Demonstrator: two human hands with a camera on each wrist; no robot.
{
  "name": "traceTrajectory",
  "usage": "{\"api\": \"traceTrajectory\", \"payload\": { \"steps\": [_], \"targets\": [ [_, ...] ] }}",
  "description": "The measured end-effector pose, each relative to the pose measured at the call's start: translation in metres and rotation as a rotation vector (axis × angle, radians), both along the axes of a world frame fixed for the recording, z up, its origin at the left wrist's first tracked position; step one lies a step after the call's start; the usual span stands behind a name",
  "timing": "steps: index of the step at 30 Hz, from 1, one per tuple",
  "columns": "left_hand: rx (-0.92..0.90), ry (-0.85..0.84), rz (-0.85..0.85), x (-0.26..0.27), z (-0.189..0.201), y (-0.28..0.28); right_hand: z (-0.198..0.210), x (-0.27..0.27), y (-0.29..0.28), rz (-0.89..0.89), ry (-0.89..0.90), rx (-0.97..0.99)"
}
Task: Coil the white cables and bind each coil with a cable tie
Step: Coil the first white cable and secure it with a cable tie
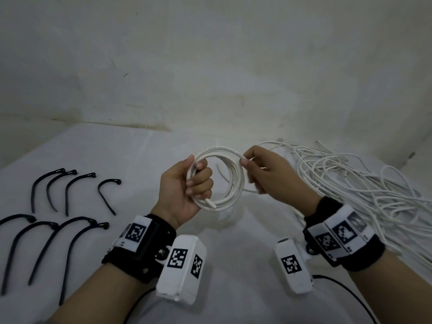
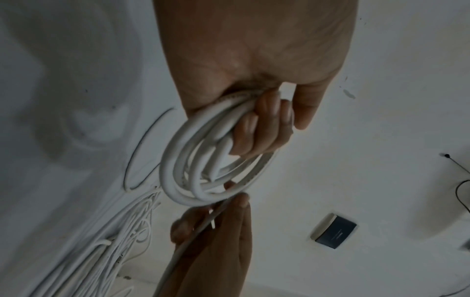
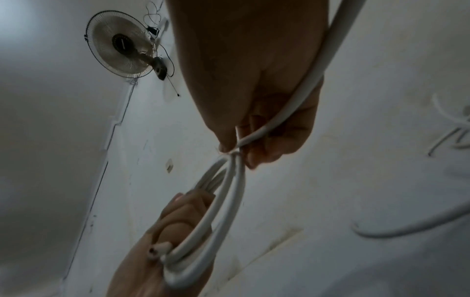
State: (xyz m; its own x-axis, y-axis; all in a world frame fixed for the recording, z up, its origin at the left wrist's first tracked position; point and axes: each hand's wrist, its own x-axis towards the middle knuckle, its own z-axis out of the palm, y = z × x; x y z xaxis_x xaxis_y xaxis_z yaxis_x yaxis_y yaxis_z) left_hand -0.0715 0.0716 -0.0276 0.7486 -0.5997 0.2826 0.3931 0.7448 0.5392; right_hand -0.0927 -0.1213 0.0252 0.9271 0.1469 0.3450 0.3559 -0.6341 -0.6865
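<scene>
One coil: a white cable coil (image 1: 216, 181) of several loops, held up mid-frame above the table (image 1: 140, 150), no tie on it.
Left hand: left hand (image 1: 184, 190) has its fingers curled through the coil, gripping the left side.
Right hand: right hand (image 1: 264, 171) pinches the strand at the coil's upper right.
Loose cables: messy white pile (image 1: 362, 183) at the right edge.
Cable ties: black ties (image 1: 58, 206) laid out in rows, lower left.
Fan: wall fan (image 3: 122, 52), upper left of the right wrist view.

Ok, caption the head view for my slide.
Left hand grips a white cable coil; right hand pinches its far side.
</scene>
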Motion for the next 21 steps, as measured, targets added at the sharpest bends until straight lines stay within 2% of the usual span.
{"api": "traceTrajectory", "payload": {
  "steps": [4,10,13,18,21],
  "targets": [
    [0.033,0.026,0.047,0.0,0.0,0.0,0.009,-0.008,-0.022,0.013,-0.134,-0.163],
    [-0.039,0.026,0.108,0.002,0.003,0.005,0.003,-0.022,-0.048,0.038,-0.232,-0.61],
    [-0.059,0.041,0.162,0.004,0.002,0.008,-0.001,-0.031,-0.065,0.082,-0.276,-0.774],
    [-0.057,0.072,0.227,0.007,-0.001,0.008,0.003,-0.033,-0.095,0.078,-0.359,-0.67],
    [-0.078,0.082,0.249,0.006,0.001,0.009,0.006,-0.038,-0.106,0.058,-0.357,-0.723]
  ]
}}
